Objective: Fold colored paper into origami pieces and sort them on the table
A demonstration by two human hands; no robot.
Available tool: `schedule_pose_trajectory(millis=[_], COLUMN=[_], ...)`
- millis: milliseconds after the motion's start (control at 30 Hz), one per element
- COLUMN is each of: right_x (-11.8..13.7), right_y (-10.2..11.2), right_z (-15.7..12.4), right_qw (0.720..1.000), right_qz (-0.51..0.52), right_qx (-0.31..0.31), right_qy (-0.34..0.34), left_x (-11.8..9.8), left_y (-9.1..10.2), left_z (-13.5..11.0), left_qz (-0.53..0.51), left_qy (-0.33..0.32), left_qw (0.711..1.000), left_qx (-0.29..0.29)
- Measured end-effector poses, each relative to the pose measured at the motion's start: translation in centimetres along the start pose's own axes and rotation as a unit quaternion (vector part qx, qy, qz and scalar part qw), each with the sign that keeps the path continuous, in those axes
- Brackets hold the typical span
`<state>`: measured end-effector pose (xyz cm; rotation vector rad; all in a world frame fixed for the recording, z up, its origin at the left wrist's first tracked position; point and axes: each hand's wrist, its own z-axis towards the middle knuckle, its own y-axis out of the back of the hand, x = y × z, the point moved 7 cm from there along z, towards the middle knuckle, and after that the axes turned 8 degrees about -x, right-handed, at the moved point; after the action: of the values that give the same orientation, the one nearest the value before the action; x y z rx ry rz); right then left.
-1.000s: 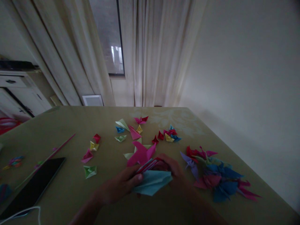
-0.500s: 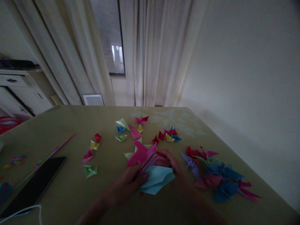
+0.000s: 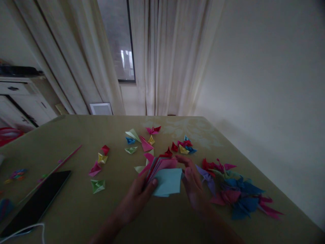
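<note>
My left hand [image 3: 139, 193] grips a stack of coloured paper sheets [image 3: 166, 178] at its left edge, thumb on the light blue top sheet, with pink sheets fanning out behind. My right hand [image 3: 192, 181] is at the stack's right edge, fingers stretched along it and touching the upper pink sheets. The stack is held just above the olive table [image 3: 76, 203], near its middle.
Small folded paper pieces [image 3: 148, 142] in several colours lie scattered beyond the hands. A heap of larger folded figures [image 3: 236, 191] lies to the right. A dark tablet [image 3: 38, 201] with a white cable [image 3: 25, 230] and a pink stick [image 3: 58, 166] lie at the left. Curtains and a window stand behind.
The blue sheet was curled in my hands; now it lies flat on the stack. The stack has risen a little and the right hand has opened along its edge.
</note>
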<state>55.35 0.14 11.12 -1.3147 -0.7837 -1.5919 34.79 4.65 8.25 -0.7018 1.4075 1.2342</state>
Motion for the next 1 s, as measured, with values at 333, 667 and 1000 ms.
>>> schedule_pose_trajectory(millis=[333,667,1000], right_x=[1.0,0.9,0.9], right_y=[0.4,0.7,0.2], right_z=[-0.1,0.6,0.8], right_qw=[1.000,0.999,0.997], right_qz=[-0.004,-0.007,-0.039], right_qx=[-0.022,-0.034,0.067], right_qy=[0.012,-0.003,0.024], left_x=[-1.1,-0.9,-1.4], left_y=[-0.4,-0.3,-0.4], left_z=[0.2,-0.2,-1.1], left_qz=[0.079,0.089,0.017], left_qy=[-0.016,-0.009,-0.032], left_qw=[0.997,0.996,0.992], left_qx=[0.010,0.028,0.120])
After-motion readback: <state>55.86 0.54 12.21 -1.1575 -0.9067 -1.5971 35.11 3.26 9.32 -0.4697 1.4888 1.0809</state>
